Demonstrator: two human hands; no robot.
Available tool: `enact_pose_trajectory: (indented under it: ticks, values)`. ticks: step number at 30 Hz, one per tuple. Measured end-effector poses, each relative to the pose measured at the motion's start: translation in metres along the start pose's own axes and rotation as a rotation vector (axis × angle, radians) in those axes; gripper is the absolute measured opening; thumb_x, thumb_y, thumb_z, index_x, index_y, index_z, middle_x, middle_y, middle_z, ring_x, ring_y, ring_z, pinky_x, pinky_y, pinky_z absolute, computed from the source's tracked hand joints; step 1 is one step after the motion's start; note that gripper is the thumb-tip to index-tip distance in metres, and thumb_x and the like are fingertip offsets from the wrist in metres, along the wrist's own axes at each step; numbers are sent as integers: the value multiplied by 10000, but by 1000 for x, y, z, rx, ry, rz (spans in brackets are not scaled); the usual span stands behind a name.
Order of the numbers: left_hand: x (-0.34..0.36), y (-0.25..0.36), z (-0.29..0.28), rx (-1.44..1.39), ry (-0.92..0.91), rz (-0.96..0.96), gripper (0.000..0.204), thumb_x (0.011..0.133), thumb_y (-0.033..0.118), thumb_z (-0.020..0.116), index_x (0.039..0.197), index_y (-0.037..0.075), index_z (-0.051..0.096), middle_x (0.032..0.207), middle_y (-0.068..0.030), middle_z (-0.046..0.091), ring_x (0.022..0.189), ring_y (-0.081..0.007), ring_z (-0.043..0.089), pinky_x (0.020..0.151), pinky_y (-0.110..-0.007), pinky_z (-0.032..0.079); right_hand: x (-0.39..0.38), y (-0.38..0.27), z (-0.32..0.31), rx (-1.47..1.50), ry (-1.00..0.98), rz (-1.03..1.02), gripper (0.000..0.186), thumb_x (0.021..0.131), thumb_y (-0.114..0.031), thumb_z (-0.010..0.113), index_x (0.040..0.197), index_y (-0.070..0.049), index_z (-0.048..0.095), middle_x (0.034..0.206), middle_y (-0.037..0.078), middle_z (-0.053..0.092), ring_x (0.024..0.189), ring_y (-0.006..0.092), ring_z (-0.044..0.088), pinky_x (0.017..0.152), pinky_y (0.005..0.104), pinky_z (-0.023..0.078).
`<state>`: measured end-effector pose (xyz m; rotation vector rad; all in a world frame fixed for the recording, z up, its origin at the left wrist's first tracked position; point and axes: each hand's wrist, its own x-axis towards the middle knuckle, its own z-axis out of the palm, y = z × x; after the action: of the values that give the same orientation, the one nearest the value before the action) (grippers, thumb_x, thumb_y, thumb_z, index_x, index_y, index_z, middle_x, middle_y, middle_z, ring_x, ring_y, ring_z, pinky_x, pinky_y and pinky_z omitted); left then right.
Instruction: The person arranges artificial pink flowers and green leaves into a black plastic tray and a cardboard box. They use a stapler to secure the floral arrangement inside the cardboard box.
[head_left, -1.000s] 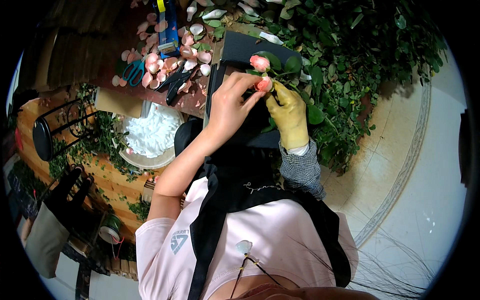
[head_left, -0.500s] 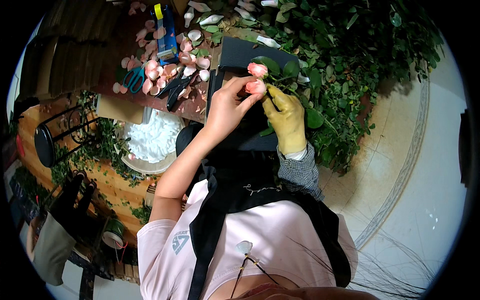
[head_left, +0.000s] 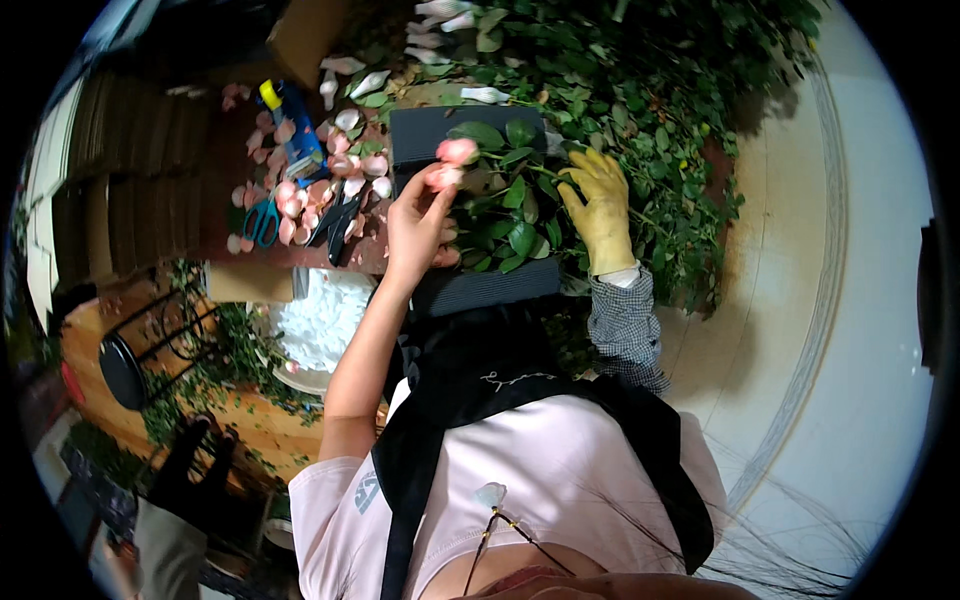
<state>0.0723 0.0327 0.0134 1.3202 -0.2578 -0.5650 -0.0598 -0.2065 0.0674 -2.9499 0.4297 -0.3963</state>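
Two pink roses (head_left: pixel 457 151) lie side by side with their heads to the left and leafy green stems running right. My bare left hand (head_left: pixel 415 222) pinches the nearer rose head (head_left: pixel 443 179) between thumb and fingers. On the right, my right hand (head_left: pixel 598 205), in a yellow glove, has its thumb and fingers around the rose stem (head_left: pixel 545 172). Below the stems, more green leaves (head_left: pixel 520 238) and pale pink blooms (head_left: pixel 446 256) rest between two dark ribbed pads (head_left: pixel 485 290); their lower parts are hidden.
Pink petals, black scissors (head_left: pixel 338 222), teal-handled scissors (head_left: pixel 262 222) and a blue tape dispenser (head_left: pixel 295 130) lie on the left of the table. A basin of white netting sleeves (head_left: pixel 325 315) stands below. Cut foliage (head_left: pixel 680 150) heaps up right; a black stool (head_left: pixel 122 370) stands left.
My left hand and the rose heads have moved left. My gloved right hand has moved right along the stems, away from the heads. The view has shifted too.
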Motion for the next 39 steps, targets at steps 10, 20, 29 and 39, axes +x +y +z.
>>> enact_pose_trajectory:
  ticks: [10, 20, 29, 39]
  values:
    - [30, 7, -23, 305, -149, -39, 300, 953, 149, 685, 1188, -38, 668, 985, -64, 724, 830, -120, 650, 760, -267, 528, -26, -37, -81, 70, 140, -139, 267, 620, -72, 788, 843, -60, 643, 914, 88, 666, 962, 274, 635, 849, 391, 529]
    - [20, -9, -55, 258, -425, -67, 466, 964, 63, 626, 1401, -12, 481, 1258, -97, 623, 1132, -181, 617, 978, -298, 483, -47, -23, -58, 728, 12, 235, 435, 868, -137, 734, 1284, -77, 625, 1203, 134, 671, 1095, 312, 644, 936, 404, 514]
    - [22, 12, -59, 460, -639, -69, 607, 899, -64, 591, 1470, -13, 395, 1305, -110, 604, 1150, -177, 595, 970, -300, 479, -15, 8, -16, -125, -31, 171, 154, 871, -88, 630, 967, -175, 715, 904, 47, 708, 1077, 219, 648, 1162, 427, 337]
    - [14, 44, -30, 797, -643, 88, 406, 829, -50, 666, 1229, 18, 650, 1104, -116, 665, 966, -201, 650, 785, -315, 549, -159, 61, -191, -387, 715, 593, 830, 906, -657, 158, 1167, -25, 628, 981, 171, 628, 859, 334, 579, 778, 425, 453]
